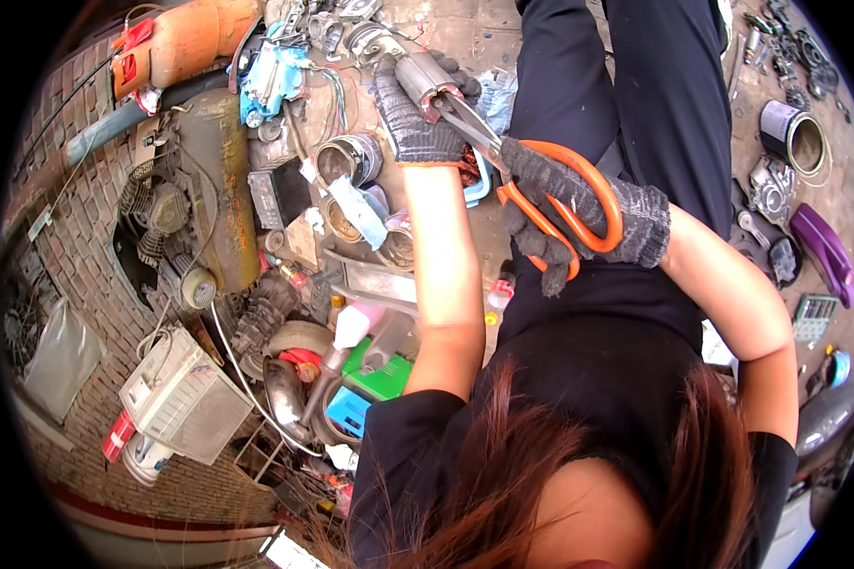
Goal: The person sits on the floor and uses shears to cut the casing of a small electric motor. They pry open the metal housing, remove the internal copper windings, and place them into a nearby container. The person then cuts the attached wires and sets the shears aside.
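Two gloved hands, both occupied. Motor core [425, 78], ribbed grey metal, is grasped in the left hand [410, 121], with fingers wrapped round its barrel. Orange-handled shears [484, 142] are gripped in the right hand [571, 190], with fingers through the loops. Blades are pointed at the core's reddish near end; contact there cannot be confirmed.

Handling, as judged: core likely dense and heavy for its size, stiff, not easily crushed; bare metal possibly slick, though knit gloves should help. Best held round the mid-barrel, clear of the ragged end, where edges may be sharp and strands may bend. Shears look rigid, best held by the loops.

Just right of the core, a pale blue bag [498, 92] is seen; below the left glove, a blue basin [477, 186], partly hidden. Left of the wrist, an open can [361, 156]; farther left, a black box [280, 192]. Well right of the shears, another can [780, 131] and a purple object [821, 251] are noted.
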Motion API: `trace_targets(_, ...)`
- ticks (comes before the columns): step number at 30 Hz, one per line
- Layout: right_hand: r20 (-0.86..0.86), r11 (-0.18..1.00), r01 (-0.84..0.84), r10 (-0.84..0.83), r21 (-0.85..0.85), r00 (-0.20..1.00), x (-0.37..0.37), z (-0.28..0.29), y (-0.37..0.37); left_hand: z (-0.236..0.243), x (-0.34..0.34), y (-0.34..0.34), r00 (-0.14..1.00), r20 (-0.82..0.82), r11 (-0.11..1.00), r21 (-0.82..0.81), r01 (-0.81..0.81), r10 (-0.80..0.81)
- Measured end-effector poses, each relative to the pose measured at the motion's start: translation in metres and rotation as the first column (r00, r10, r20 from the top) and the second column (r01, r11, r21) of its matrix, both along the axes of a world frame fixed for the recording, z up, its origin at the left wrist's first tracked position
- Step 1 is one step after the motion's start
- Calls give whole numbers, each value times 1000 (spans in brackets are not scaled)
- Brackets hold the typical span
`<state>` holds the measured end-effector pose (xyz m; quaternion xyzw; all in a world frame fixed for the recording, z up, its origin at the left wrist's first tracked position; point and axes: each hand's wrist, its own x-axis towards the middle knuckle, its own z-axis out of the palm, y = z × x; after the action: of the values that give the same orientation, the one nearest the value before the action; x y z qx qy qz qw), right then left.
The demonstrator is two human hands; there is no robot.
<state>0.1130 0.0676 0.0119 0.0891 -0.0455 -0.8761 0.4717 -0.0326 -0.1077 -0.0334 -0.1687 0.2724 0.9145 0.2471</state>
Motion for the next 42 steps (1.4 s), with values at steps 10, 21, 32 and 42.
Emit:
trace_targets(10, 3, 986, -55, 55, 155, 998, 1, 13, 3, 22, -4, -1, 1000, -1, 950, -313, 18, -19)
trace_targets(21, -75, 989, -64, 75, 132, 994, 1, -14, -1, 18, 1, 10, 995, 98, 960, -276, 50, -24)
trace_targets(32, -104, 999, -44, 44, 8, 994, -17, -40, -9, -30, 10, 10, 999, 41, 996, -79, -30, 33)
trace_targets(42, -26, 999, 51, -51, -2, 998, 7, -2, -7, 32, 8, 20, 989, 58, 951, -289, -114, 136)
